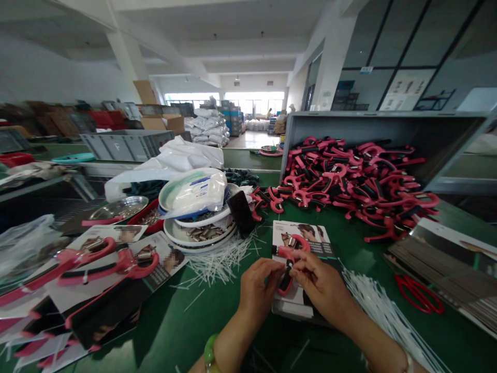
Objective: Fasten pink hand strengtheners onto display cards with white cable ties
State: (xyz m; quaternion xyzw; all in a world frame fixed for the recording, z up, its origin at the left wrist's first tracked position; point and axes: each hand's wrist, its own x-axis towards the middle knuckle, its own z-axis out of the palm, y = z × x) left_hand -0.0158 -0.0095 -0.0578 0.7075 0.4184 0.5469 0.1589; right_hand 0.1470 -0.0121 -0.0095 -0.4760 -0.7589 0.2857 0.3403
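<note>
A pink clamp-shaped tool [286,252] with a metal spring and black grips lies on a printed backing card [279,228] in front of me. Beneath that card more cards are stacked. My left hand [256,287] is at the left of the tool's black grip, thumb and fingertips pinched together; what they pinch is too small to make out. From the other side, my right hand [320,285] closes its fingers on the tool near a small whitish spot on the grip. Loose white cable ties [221,259] lie left of my hands, and a bundle of white ties [380,305] lies to the right.
A grey crate [349,122] on its side spills pink tools [341,176]. Carded tools [116,264] pile up at left. Stacked white bowls [202,235] hold springs, with a dark phone [240,213] leaning there. Red scissors [419,294] lie beside stacked cards [438,269].
</note>
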